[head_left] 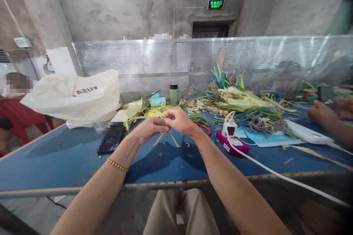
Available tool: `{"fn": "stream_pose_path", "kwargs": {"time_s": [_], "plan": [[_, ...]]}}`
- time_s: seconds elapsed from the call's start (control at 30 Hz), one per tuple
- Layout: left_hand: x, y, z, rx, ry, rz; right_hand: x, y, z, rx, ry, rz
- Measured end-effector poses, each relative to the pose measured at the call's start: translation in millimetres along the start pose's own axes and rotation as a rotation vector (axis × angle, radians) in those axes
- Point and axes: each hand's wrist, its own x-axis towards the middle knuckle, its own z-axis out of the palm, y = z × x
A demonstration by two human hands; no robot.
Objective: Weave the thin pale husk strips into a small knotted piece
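Note:
Above the blue table (91,165), my left hand (151,129) and my right hand (178,119) meet with their fingers closed in pinches. Between the fingertips is a small piece, greenish-brown at the left hand; its kind is too small to make out. Thin pale strips (174,140) show just below the fingers, and I cannot tell whether they hang from the piece or lie on the table. Pale dried husks (135,112) lie just left of my left hand. Behind the hands are a yellow sheet (157,111) with scraps on it and a green bottle (173,95).
A large white bag (74,95) stands left, behind a dark flat tablet-like object (111,137). To the right are a husk pile (245,99), coloured stems, grey cords (264,123), a purple power strip (233,143) with a white cable, and another person's hands (321,115) holding a phone.

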Motion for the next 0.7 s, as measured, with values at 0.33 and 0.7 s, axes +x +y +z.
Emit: {"fn": "stream_pose_path", "kwargs": {"time_s": [0.33, 0.7], "plan": [[3.2, -6.7, -1.4, -0.03, 0.076, -0.01, -0.5, -6.1, -2.8, -0.061, 0.094, -0.002], [1.8, -5.2, 5.4, -0.038, 0.041, 0.001, -1.8, -7.5, 8.1, -0.174, 0.211, -0.018]]}}
